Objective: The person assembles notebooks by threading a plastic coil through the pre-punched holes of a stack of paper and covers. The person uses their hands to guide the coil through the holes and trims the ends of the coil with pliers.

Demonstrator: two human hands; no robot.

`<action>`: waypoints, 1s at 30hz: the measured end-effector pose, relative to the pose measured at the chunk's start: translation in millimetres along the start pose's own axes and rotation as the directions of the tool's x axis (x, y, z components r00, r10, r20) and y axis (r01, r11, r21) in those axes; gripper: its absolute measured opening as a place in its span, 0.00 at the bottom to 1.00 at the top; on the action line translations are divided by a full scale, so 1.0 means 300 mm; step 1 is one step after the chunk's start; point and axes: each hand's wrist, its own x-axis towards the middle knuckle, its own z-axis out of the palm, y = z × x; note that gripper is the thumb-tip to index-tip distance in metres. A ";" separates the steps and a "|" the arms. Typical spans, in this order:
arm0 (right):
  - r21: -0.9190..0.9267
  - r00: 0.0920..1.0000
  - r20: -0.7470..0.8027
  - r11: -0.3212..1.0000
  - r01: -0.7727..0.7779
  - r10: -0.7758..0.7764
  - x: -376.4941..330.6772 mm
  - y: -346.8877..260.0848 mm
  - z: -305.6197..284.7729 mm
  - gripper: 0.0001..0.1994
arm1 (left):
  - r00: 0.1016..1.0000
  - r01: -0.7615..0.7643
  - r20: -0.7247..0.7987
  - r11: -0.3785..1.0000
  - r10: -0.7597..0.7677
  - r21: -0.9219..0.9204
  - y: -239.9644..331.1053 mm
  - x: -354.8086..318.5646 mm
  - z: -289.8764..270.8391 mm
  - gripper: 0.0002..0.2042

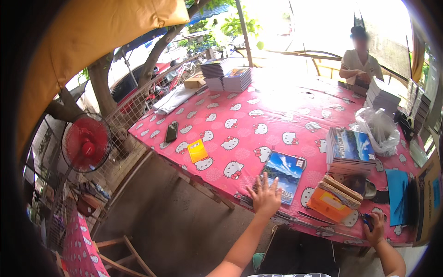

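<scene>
My left hand lies with fingers spread on the lower left part of a spiral notebook. The notebook's cover shows blue sky, trees and water, and it rests flat near the table's front edge. My right hand is at the front right of the table, its fingers closed on a small blue object with dark parts, whose kind I cannot make out. Between my hands sit an orange-covered book and a worn brown block lying against it.
A pink patterned cloth covers the table. Near my right are stacked notebooks, a clear plastic bag, a blue folder and a cardboard box. Leftward lie a yellow packet and a phone. A person sits across.
</scene>
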 end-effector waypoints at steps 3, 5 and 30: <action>-0.039 0.999 0.005 0.998 0.038 -0.038 0.022 0.007 0.011 0.23 | 0.998 0.055 0.003 0.998 -0.055 -0.032 -0.036 0.006 0.022 0.22; -0.019 1.000 0.000 1.000 0.014 -0.014 0.020 -0.001 0.008 0.23 | 0.997 0.076 0.014 0.997 -0.075 -0.027 -0.036 0.014 0.022 0.22; 0.076 0.988 -0.150 0.997 -0.020 0.031 0.174 0.042 -0.191 0.33 | 0.764 -0.634 -0.178 0.672 0.620 -0.383 0.619 -0.028 -0.230 0.21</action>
